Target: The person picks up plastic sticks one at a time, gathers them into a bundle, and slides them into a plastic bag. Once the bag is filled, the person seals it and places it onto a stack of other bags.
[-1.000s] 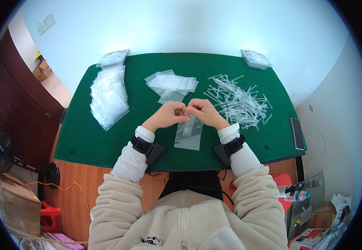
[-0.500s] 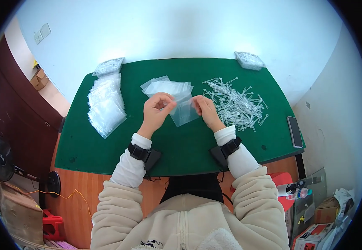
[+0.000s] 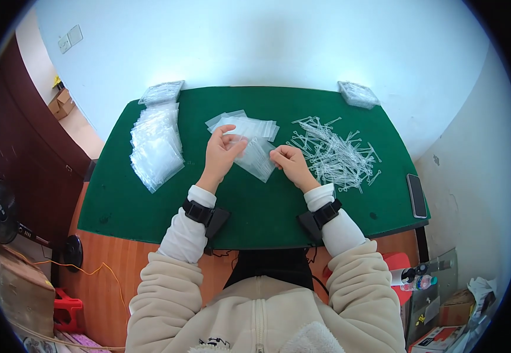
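Between my hands a small clear zip bag is tilted over the table, with faint pale streaks showing in it. My left hand pinches its left edge between thumb and fingers, the index finger raised. My right hand is closed on its right corner, thumb against the fingers. Just beyond lies a small stack of flat clear bags, partly covered by my left fingers. To the right of my right hand is a loose heap of thin clear plastic sticks with looped ends.
On the green table, a fanned row of clear bags lies at left. Clear packs stand at the back left and back right. A phone rests at the right edge. A wall borders the far side.
The bag has turned and its face now shows more, with pale streaks visible. My right hand has shifted slightly down, and my left fingers have spread a little. The whole view has shifted slightly.
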Motion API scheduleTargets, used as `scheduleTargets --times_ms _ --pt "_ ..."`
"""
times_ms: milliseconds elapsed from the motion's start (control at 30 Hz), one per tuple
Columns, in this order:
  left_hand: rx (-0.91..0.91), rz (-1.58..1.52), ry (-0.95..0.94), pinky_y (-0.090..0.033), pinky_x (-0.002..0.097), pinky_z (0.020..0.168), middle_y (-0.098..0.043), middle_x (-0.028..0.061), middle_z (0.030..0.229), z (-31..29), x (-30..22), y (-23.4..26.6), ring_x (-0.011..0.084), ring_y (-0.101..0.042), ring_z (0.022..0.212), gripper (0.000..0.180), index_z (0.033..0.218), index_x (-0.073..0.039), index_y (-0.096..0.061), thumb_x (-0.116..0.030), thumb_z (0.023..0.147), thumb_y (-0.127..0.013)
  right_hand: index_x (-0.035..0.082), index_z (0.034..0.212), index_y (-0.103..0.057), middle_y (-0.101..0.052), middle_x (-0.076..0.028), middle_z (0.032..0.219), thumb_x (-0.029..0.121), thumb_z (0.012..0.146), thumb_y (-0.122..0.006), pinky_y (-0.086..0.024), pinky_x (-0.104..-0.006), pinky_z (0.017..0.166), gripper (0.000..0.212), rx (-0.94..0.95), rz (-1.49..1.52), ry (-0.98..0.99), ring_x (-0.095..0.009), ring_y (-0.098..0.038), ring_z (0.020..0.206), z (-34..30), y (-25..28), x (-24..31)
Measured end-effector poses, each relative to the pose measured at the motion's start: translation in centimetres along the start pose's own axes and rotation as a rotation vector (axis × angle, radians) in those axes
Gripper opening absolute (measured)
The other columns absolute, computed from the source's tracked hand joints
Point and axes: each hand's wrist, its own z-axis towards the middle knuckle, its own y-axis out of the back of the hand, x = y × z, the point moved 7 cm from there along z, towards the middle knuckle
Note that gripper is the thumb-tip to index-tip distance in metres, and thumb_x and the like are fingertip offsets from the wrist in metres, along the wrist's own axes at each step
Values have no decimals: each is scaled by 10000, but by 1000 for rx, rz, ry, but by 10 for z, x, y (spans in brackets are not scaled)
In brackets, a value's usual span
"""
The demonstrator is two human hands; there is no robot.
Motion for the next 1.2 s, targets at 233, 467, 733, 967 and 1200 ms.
scheduleTargets --times_ms 233,467,733,967,1200 --pt "110 180 23 -374 190 514 -565 -12 679 2 12 -2 44 -487 587 136 852 -18 -606 -152 839 -627 38 701 -547 -469 37 628 193 889 -544 -321 -199 525 243 -202 -116 179 -46 -405 571 0 15 11" --pt "203 108 32 -372 191 531 -553 -21 659 0 14 -12 42 -475 583 143 813 -32 -587 -165 866 -593 37 676 -485 -408 27 616 177 923 -478 -286 -215 512 284 -450 -220 415 -55 -359 564 -13 26 34" --pt "200 -83 169 -406 209 545 -570 -6 684 1 19 -9 64 -513 595 119 828 -35 -570 -143 876 -567 30 737 -501 -453 16 656 180 936 -450 -337 -212 549 254 -409 -46 239 -58 -408 605 -3 38 9" --pt "-19 -222 259 -483 244 608 -604 41 791 2 25 6 116 -587 671 233 1050 -17 -504 -113 852 -582 22 852 -546 -562 -29 782 180 856 -567 -405 -236 686 159 -387 -249 426 -118 -510 726 -9 29 35" --pt "96 -254 288 -502 257 622 -616 65 837 -9 18 -15 146 -620 732 411 1193 -21 -411 -97 836 -600 33 818 -595 -593 -17 750 134 738 -677 -418 -264 656 152 -174 -506 630 -153 -550 768 -19 -10 61"
